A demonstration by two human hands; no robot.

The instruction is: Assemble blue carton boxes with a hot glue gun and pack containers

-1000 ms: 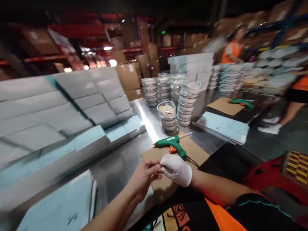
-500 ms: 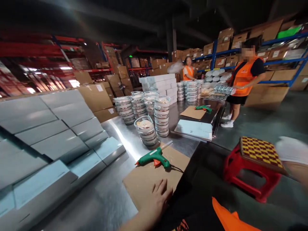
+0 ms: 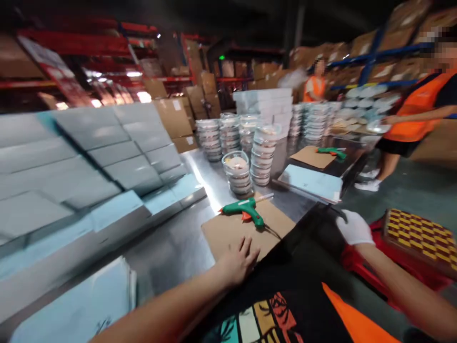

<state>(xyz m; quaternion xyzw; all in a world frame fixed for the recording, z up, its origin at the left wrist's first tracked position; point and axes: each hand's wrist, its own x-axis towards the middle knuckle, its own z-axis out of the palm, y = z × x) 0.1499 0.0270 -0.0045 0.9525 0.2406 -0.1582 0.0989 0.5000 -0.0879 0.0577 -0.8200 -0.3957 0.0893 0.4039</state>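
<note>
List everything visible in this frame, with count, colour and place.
Glue gun: one, green with orange trigger, on the near cardboard.
Cardboard sheet: one, brown, table's near edge.
Second glue gun: one, green, on a farther cardboard sheet.
Round containers: several stacks, clear, mid-table.
Flat boxes: many, pale blue-grey, stacked at left.
Table: one, shiny metal.
Stool: one, red with a yellow-checked seat, at right.
Co-workers: two, orange vests, right and far back.
Cartons: many, brown, on background racks.
Left hand: bare, flat on the cardboard.
Right hand: white glove, beside the stool; grip unclear.
</note>
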